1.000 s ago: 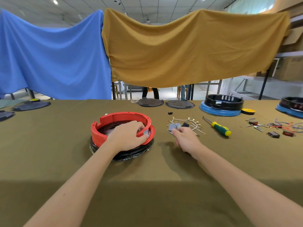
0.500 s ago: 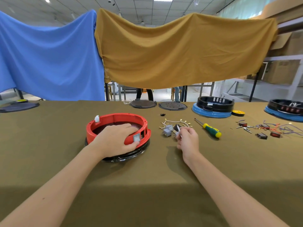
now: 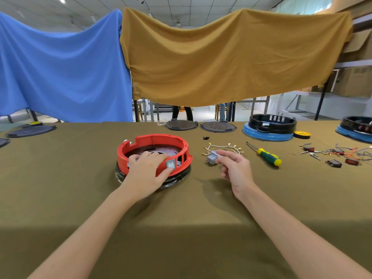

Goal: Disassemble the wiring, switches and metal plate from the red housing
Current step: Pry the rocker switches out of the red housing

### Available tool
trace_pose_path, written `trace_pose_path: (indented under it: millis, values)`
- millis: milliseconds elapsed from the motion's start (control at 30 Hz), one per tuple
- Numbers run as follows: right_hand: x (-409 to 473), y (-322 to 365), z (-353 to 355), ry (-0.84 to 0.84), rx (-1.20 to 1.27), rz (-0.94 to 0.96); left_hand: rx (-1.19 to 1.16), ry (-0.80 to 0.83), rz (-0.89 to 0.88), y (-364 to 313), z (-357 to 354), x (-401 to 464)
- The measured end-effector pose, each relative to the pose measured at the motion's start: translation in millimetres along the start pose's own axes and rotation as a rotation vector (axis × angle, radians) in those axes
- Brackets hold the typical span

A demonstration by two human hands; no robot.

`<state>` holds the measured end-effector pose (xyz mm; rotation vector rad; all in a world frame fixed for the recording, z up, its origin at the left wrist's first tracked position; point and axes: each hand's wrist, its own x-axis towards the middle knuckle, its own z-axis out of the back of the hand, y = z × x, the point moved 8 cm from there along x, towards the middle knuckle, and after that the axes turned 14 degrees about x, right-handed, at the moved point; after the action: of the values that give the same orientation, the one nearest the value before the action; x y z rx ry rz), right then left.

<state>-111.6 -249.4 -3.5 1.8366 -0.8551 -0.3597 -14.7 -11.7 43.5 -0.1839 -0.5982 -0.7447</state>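
Inside the red housing [image 3: 161,140], left-hand fingertips [image 3: 141,158] hide the plate

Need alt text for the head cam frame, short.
A person's left hand grips the rim of a red housing on an olive-covered table, while the right hand hovers by a grey switch and loose wiring; a screwdriver lies further right.

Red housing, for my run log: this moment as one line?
left hand: on red housing | right hand: above grey switch | screwdriver: idle
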Motion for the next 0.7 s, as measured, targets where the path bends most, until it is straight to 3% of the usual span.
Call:
trace_pose_path:
  millis: [167,233,467,700]
  values:
    - [-2,3,-1,0.007,0.003,0.02,-0.329,0.225,-0.129,11,-1,14]
    - [-3,5,-2,0.022,0.066,0.021,-0.361,0.236,-0.139,15,-3,18]
    - [-2,5,-2,0.017,0.14,0.044,-0.201,-0.26,-0.015,4,0,2]
    - [-4,5,-3,0.002,0.12,0.016,-0.205,-0.244,-0.084,2,-4,3]
